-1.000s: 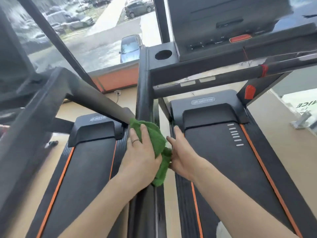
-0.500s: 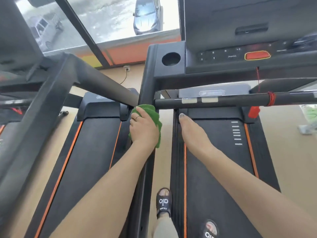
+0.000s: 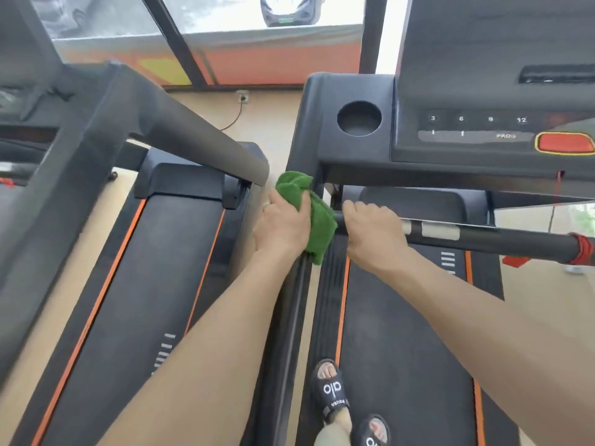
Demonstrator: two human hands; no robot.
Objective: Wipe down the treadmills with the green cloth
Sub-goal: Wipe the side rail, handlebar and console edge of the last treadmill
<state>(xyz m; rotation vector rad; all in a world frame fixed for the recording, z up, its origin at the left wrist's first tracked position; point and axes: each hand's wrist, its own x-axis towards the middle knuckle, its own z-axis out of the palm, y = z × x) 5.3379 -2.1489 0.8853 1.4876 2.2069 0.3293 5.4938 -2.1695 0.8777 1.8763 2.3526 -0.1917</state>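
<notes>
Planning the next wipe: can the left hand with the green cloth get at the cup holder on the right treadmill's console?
Probably yes. The left hand holds the green cloth just below the console corner, and nothing lies over the cup holder above.

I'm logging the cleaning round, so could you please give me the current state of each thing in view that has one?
Green cloth: bunched, gripped, pressed against the upright post.
Left hand: fingers curled round the cloth.
Right hand: gripping the front handlebar.
Cup holder: empty.
Red button: cannot tell whether pressed.
Right treadmill belt: person standing on it in black slippers.
Left treadmill belt: unoccupied.
</notes>
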